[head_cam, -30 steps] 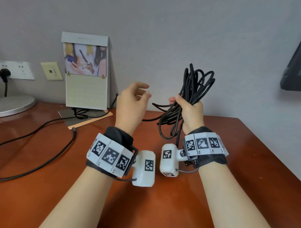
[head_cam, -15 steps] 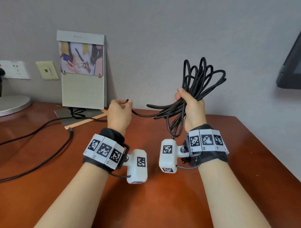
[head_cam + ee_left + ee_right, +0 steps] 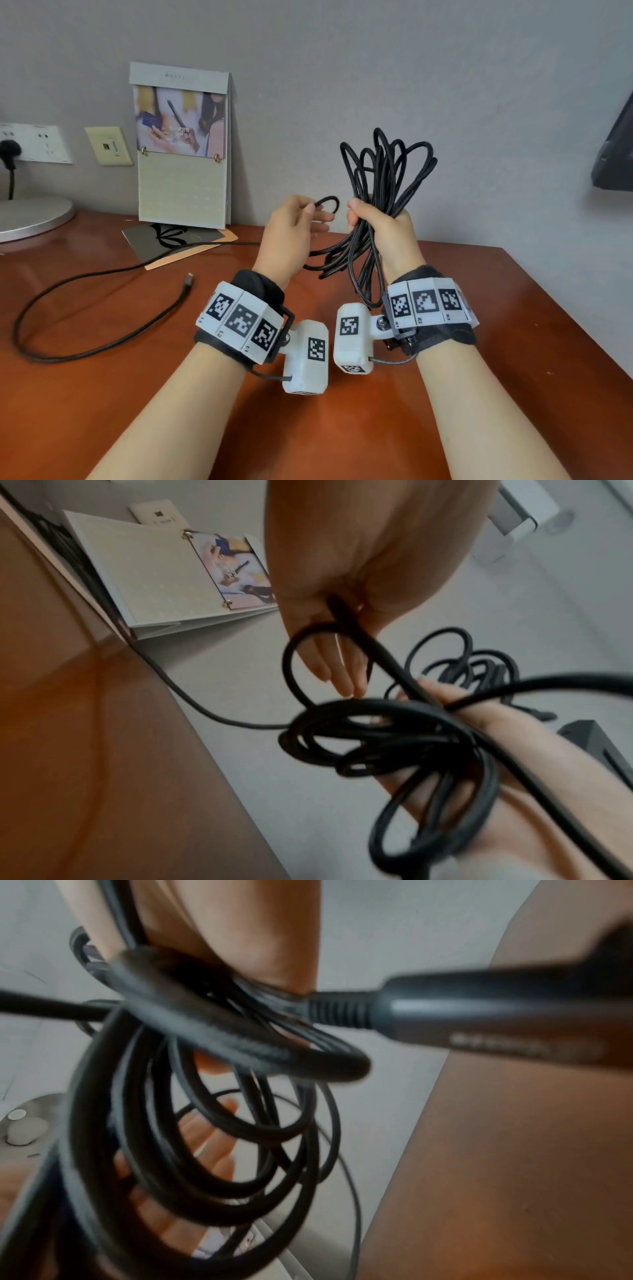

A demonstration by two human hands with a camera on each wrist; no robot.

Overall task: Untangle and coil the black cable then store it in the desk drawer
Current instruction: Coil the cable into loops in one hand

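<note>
My right hand (image 3: 371, 222) is raised above the desk and grips a bundle of black cable (image 3: 383, 171) around its middle, with loops sticking up and hanging down. Just left of it, my left hand (image 3: 306, 210) pinches one strand, which bends into a small loop (image 3: 329, 204) towards the right thumb. The cable's loose tail (image 3: 102, 274) lies curved on the desk and ends in a plug (image 3: 189, 279). In the left wrist view the pinched strand (image 3: 342, 612) runs into the bundle (image 3: 394, 737). A connector (image 3: 479, 1015) hangs close in the right wrist view. No drawer is in view.
A desk calendar (image 3: 183, 147) stands at the back wall with a booklet (image 3: 178, 243) in front of it. A round silver base (image 3: 34, 216) and wall sockets (image 3: 34, 142) are at the far left. A dark screen (image 3: 616, 147) juts in at the right. The wooden desk (image 3: 496, 342) ends at right.
My left hand went from open to pinching a strand out at the left, then carried it up beside the right hand. The bundle stayed in my right hand.
</note>
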